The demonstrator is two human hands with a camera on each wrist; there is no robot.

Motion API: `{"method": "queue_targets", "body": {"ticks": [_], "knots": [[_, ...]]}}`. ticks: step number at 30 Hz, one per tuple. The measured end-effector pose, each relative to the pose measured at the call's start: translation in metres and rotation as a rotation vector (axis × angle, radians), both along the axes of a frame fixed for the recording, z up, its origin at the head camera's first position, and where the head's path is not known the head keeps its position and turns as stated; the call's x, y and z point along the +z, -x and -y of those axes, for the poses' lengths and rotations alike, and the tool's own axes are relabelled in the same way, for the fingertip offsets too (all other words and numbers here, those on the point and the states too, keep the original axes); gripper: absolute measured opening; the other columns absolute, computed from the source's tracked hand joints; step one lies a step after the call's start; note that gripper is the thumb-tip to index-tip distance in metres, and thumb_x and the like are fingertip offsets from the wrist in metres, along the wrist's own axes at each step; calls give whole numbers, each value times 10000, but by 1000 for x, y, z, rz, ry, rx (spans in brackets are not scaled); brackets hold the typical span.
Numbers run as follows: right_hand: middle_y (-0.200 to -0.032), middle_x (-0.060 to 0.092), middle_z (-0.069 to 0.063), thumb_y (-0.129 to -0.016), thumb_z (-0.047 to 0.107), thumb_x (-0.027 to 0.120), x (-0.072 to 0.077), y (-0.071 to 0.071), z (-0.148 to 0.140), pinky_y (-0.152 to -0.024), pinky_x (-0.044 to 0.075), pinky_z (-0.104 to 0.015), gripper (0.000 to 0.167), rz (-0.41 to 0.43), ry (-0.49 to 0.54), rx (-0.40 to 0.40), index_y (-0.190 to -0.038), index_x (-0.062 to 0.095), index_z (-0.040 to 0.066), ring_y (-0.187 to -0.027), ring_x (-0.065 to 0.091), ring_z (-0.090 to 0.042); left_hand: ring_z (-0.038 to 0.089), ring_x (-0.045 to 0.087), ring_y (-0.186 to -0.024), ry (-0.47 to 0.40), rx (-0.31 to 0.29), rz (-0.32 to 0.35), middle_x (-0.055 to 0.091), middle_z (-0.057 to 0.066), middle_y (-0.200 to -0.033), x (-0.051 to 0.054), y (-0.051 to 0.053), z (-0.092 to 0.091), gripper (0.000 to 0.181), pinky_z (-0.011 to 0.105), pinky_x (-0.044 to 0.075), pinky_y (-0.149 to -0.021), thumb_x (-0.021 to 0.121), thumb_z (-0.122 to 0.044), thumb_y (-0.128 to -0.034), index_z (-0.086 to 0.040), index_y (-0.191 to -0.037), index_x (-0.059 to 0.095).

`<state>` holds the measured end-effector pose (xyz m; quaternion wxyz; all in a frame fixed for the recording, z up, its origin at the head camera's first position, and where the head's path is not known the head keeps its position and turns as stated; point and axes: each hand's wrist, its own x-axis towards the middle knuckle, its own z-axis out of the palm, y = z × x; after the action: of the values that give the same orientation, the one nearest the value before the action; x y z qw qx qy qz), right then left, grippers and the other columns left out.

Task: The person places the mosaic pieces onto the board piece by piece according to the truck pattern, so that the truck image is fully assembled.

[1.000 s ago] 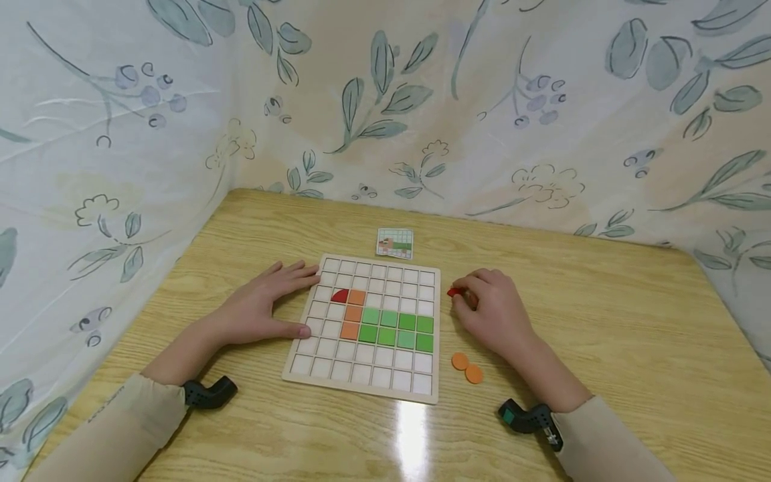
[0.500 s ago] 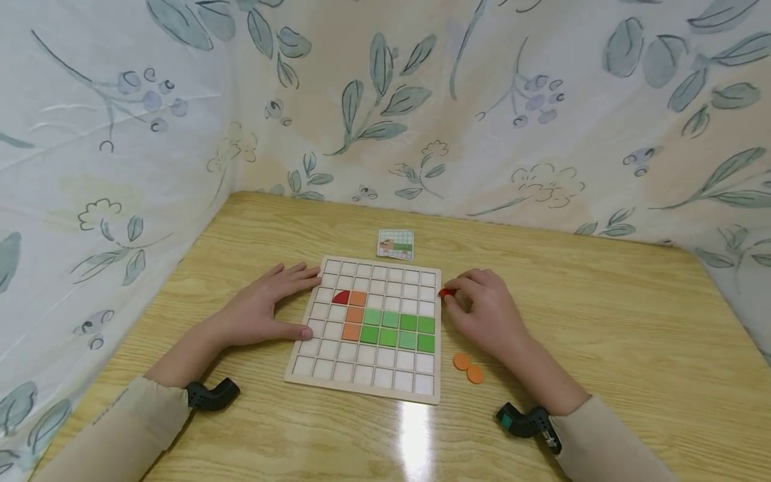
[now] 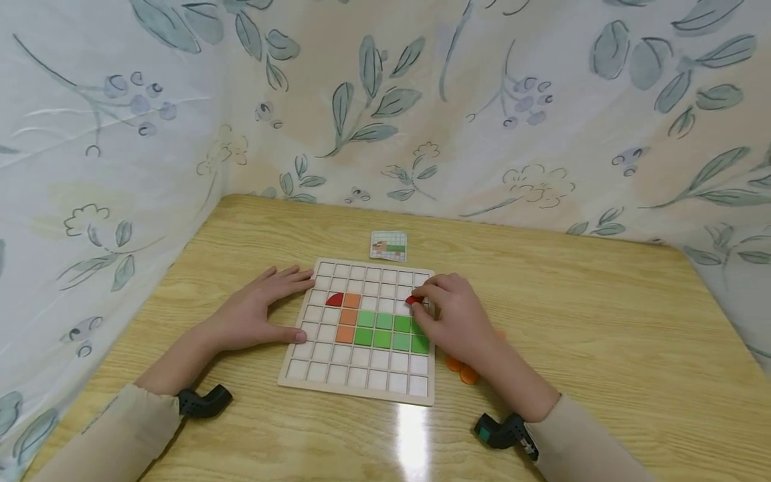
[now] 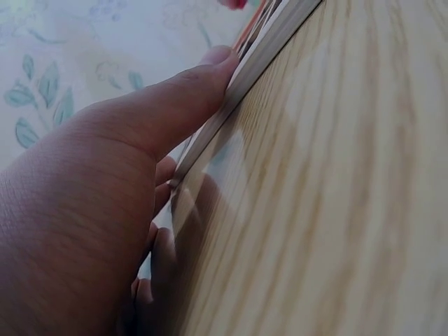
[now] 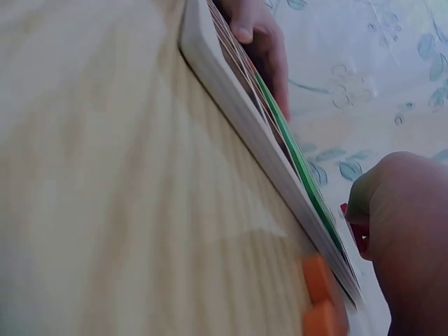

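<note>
Head view: orange discs (image 3: 469, 375) lie beside the grid board (image 3: 355, 390). The left hand (image 3: 243, 314), thumb and fingers apart, touches its left edge; the right hand (image 3: 456, 316) pinches a red piece (image 3: 412, 300) over its right side. Apparent step: placement; next: align, release. Beyond: pattern card (image 3: 388, 246).

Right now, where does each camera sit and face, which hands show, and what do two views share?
Head: on the head, facing forward and down at the board; left hand, right hand and sleeves show.
Left wrist: on that wrist, facing the board edge-on; the left hand shows.
Right wrist: on that wrist, facing the board edge-on too; both hands show in part.
Shared: head and right wrist both show the orange discs.
</note>
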<state>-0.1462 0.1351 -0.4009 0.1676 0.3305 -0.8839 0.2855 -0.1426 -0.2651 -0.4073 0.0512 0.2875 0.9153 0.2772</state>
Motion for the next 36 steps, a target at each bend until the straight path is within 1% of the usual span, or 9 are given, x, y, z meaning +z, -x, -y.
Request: {"method": "queue_targets", "body": {"ticks": [4, 12, 18, 26, 29, 32, 36], "knots": [[-1012, 747, -41, -956, 124, 800, -1, -2, 9, -843, 554, -418, 98, 3, -7, 19, -1016, 842, 58, -912, 656, -261, 298, 249, -1656, 13, 3, 0, 387, -38, -1750, 0, 0, 0, 1008, 473, 65, -1371, 859, -685, -847, -223, -1666, 496], [-1010, 751, -26, -951, 130, 812, -1, -2, 23, -860, 565, -417, 94, -11, -4, 32, -1025, 846, 82, -936, 666, -243, 297, 251, -1655, 11, 7, -6, 392, -24, -1748, 0, 1, -2, 1013, 518, 79, -1366, 862, -683, -842, -215, -1664, 500], [-1030, 737, -21, -958, 143, 796, 1, -4, 37, -902, 563, -409, 115, 22, -32, 55, -1052, 844, 96, -978, 656, -254, 318, 244, -1656, 14, 4, -5, 396, -3, -1747, 0, 1, -2, 998, 527, 79, -1366, 854, -673, -857, -201, -1662, 501], [-1046, 734, 10, -987, 143, 779, 4, -8, 62, -879, 555, -372, 125, 85, -18, 107, -1091, 838, 105, -974, 642, -216, 319, 261, -1651, 30, -4, -24, 399, 5, -1746, -1, 1, -1, 997, 550, 97, -1361, 850, -678, -859, -202, -1662, 500], [-1055, 728, 3, -996, 159, 777, 7, -10, 73, -885, 555, -376, 156, 84, -38, 119, -1125, 837, 96, -981, 639, -221, 316, 264, -1650, 28, -2, -28, 400, 2, -1745, -1, 1, -1, 995, 554, 100, -1360, 853, -674, -858, -203, -1661, 502], [-1063, 727, -17, -999, 173, 774, 10, -12, 83, -899, 557, -385, 199, 66, -54, 135, -1163, 833, 76, -984, 643, -235, 313, 267, -1650, 28, -2, -28, 403, 2, -1743, -1, 0, -1, 995, 552, 98, -1361, 855, -673, -857, -201, -1660, 504], [-1068, 728, -19, -1001, 161, 762, 12, -12, 94, -899, 548, -374, 188, 56, -41, 169, -1155, 832, 78, -979, 641, -233, 315, 266, -1650, 28, -3, -25, 404, 7, -1743, -1, -1, -1, 987, 548, 96, -1362, 847, -676, -865, -199, -1659, 505]]}}
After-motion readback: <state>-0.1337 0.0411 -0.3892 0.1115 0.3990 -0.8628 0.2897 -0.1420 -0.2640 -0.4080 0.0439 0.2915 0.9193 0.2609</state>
